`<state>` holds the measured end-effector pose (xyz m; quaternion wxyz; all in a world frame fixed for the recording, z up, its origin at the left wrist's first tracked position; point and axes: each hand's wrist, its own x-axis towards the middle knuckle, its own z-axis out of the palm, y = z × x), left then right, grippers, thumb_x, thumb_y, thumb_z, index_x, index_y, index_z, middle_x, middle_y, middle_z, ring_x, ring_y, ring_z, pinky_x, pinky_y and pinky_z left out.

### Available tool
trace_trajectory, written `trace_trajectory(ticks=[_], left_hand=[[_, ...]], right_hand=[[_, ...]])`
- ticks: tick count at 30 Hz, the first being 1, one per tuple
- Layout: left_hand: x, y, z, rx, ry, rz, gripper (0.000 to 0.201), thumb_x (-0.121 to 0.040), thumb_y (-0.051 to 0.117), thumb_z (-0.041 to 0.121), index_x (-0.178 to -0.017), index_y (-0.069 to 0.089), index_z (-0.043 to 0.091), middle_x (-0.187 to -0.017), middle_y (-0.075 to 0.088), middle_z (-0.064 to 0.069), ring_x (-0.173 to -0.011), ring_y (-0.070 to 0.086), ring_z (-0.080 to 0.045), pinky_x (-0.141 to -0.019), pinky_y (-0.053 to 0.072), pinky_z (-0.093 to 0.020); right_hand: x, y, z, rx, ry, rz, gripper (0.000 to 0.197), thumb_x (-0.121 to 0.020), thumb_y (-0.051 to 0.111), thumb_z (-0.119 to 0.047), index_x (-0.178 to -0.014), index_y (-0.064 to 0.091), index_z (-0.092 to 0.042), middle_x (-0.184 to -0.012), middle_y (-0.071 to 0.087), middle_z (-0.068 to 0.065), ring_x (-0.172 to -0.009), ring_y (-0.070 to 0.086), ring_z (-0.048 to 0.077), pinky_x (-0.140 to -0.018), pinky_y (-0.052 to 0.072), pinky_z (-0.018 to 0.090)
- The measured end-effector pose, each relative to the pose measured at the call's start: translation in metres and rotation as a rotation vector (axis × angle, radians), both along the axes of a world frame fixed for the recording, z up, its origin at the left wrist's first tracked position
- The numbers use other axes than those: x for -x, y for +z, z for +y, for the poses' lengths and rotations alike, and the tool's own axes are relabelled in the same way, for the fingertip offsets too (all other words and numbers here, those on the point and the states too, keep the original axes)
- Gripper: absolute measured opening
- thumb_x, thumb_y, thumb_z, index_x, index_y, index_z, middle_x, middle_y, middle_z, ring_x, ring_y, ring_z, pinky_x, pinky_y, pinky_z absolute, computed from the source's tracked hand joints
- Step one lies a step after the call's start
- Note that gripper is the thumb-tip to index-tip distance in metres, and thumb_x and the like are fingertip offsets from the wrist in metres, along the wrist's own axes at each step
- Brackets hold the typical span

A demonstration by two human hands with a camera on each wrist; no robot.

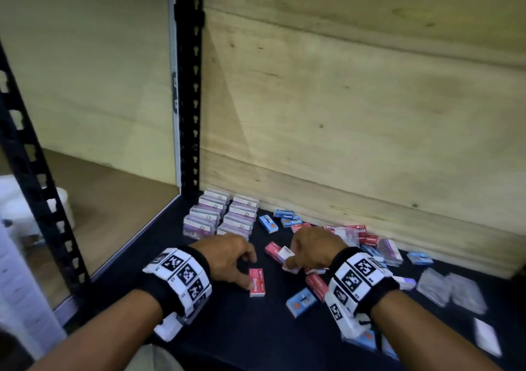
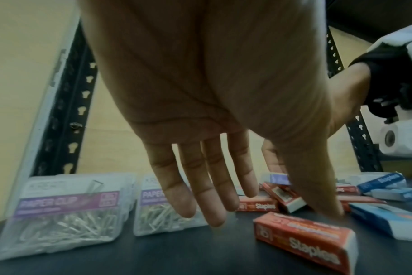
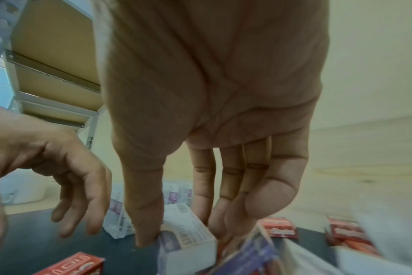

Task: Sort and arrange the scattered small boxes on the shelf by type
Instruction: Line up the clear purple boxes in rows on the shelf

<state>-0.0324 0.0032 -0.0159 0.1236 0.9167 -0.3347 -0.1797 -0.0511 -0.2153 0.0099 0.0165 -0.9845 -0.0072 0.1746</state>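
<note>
Left hand point(image 1: 227, 257) grip spread, thumb touching red staples box point(image 1: 257, 282); right hand point(image 1: 311, 249) grip pinching white-purple box point(image 3: 188, 240) on shelf point(image 1: 227, 336).

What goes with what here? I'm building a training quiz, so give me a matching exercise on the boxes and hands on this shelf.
1. clear plastic paper clip boxes
2. red cardboard staples box
3. white and purple small box
4. left hand

a. pinched by the right hand
b. open, thumb on the red box
c. neat rows by the black post
d. flat, alone near the front

Pairs: 1-c, 2-d, 3-a, 4-b
</note>
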Motion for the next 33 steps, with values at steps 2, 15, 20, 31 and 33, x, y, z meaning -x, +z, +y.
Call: trace_trajectory(ticks=[2,15,20,31,33], left_hand=[[0.005,0.000,-0.011,-0.044,-0.018,0.014,0.062,-0.071,0.078,0.054,-0.124,0.057,0.029,-0.117,0.058,0.009,-0.097,0.055,-0.009,-0.085,0.049,-0.028],[0.026,0.023,-0.075,-0.040,-0.106,-0.096,0.059,-0.073,0.076,0.046,-0.124,0.051,0.030,-0.112,0.059,0.008,-0.092,0.055,-0.009,-0.079,0.046,-0.025],[0.048,0.030,-0.141,0.006,-0.235,-0.097,0.056,-0.073,0.076,0.045,-0.122,0.054,0.028,-0.102,0.060,0.010,-0.084,0.055,-0.010,-0.073,0.042,-0.020],[0.062,0.003,-0.206,-0.194,-0.212,-0.119,0.064,-0.074,0.077,0.041,-0.130,0.049,0.028,-0.125,0.059,0.005,-0.109,0.058,-0.018,-0.088,0.047,-0.029],[0.060,0.001,-0.206,-0.197,-0.191,-0.112,0.063,-0.075,0.077,0.040,-0.131,0.049,0.028,-0.126,0.059,0.005,-0.110,0.058,-0.018,-0.089,0.049,-0.029]], right_hand=[[0.009,0.004,-0.013,-0.010,-0.003,0.007,0.029,-0.076,0.075,-0.043,-0.060,0.064,-0.022,-0.071,0.064,-0.007,-0.071,0.059,0.013,-0.060,0.043,0.027],[0.072,0.015,-0.115,-0.032,-0.168,0.016,0.028,-0.078,0.075,-0.038,-0.095,0.072,-0.016,-0.095,0.071,-0.001,-0.085,0.063,0.018,-0.073,0.049,0.030],[0.113,0.016,-0.177,-0.026,-0.300,0.003,0.027,-0.075,0.075,-0.037,-0.097,0.070,-0.023,-0.099,0.071,-0.005,-0.091,0.062,0.014,-0.074,0.049,0.027],[0.199,0.007,-0.293,0.084,-0.808,-0.085,0.027,-0.076,0.067,-0.042,-0.080,0.071,-0.016,-0.069,0.062,-0.005,-0.070,0.060,0.016,-0.070,0.047,0.025],[0.203,0.004,-0.299,0.085,-0.850,-0.074,0.025,-0.075,0.069,-0.040,-0.077,0.072,-0.015,-0.069,0.064,-0.006,-0.068,0.061,0.014,-0.069,0.048,0.024]])
